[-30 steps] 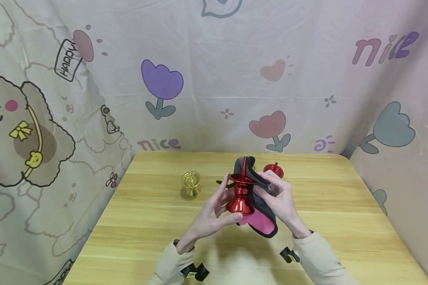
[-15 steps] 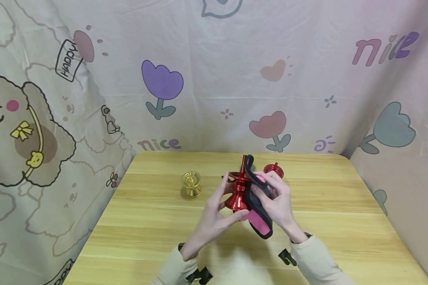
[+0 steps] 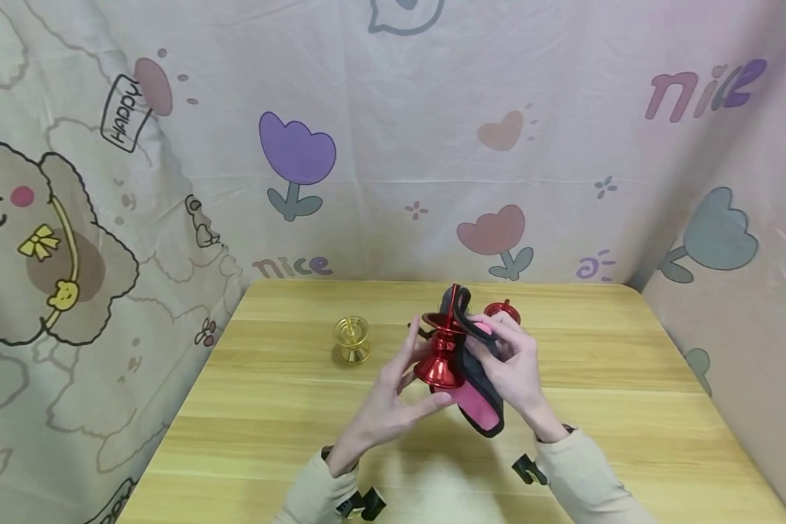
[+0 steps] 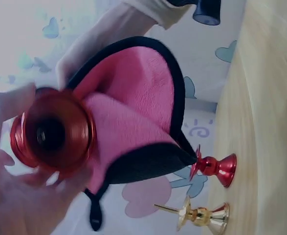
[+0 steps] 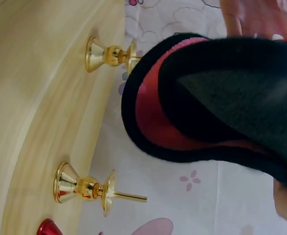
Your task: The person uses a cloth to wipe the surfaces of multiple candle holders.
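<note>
Above the middle of the table, my left hand point(image 3: 389, 407) grips a shiny red candlestick point(image 3: 439, 370) near its base. The candlestick has a flared foot, a shallow dish and a thin upright spike. In my right hand point(image 3: 516, 367) is a folded cloth point(image 3: 483, 413), pink on one face and dark grey on the other, with black edging. The cloth lies against the candlestick's right side and behind its spike. From the left wrist view, the candlestick's round underside faces the camera, and pink cloth point(image 4: 138, 83) spreads beside it.
A gold candlestick point(image 3: 352, 340) stands upright on the wooden table point(image 3: 268, 407), left of the hands. At the back right stands another red candlestick point(image 3: 503, 311), partly hidden by the right hand. A second gold candlestick point(image 5: 87, 188) stands behind the cloth. Printed fabric hangs around the table.
The held candlestick and the cloth shifted slightly left and up, then back right, and the candlestick's tilt changed a little. Both hands keep their holds. The standing candlesticks stay put.
</note>
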A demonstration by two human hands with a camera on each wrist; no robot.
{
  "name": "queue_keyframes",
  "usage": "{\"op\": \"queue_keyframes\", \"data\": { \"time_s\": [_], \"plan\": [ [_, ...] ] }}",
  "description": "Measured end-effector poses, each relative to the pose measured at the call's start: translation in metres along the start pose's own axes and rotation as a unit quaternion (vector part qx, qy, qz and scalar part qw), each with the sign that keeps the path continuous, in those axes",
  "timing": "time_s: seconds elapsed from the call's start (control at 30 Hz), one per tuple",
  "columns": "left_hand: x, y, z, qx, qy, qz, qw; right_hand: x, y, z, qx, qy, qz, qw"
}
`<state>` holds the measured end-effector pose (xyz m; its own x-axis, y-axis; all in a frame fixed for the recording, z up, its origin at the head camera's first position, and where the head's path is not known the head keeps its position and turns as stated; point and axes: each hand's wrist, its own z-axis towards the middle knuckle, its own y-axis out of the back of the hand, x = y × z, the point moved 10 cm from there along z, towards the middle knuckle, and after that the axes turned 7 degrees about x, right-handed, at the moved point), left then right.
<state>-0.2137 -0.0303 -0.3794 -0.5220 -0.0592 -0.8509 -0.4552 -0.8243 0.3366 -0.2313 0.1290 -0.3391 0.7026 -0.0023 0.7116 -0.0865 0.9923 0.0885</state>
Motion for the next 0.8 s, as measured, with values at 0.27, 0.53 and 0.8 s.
{"op": "queue_keyframes", "data": {
  "time_s": [0.27,0.53,0.8],
  "plan": [
    [0.001,0.007,-0.001,-0.044,0.0,0.001,0.999,0.008,-0.008,-0.002,0.01,0.009,-0.054,0.9985],
    [0.009,0.004,0.0,0.029,0.022,-0.101,0.9942,0.0,-0.004,-0.001,0.019,0.003,0.037,0.9991],
    [0.0,0.007,0.0,-0.059,0.006,0.043,0.9973,0.008,-0.004,-0.001,0.0,0.027,-0.046,0.9986]
  ]
}}
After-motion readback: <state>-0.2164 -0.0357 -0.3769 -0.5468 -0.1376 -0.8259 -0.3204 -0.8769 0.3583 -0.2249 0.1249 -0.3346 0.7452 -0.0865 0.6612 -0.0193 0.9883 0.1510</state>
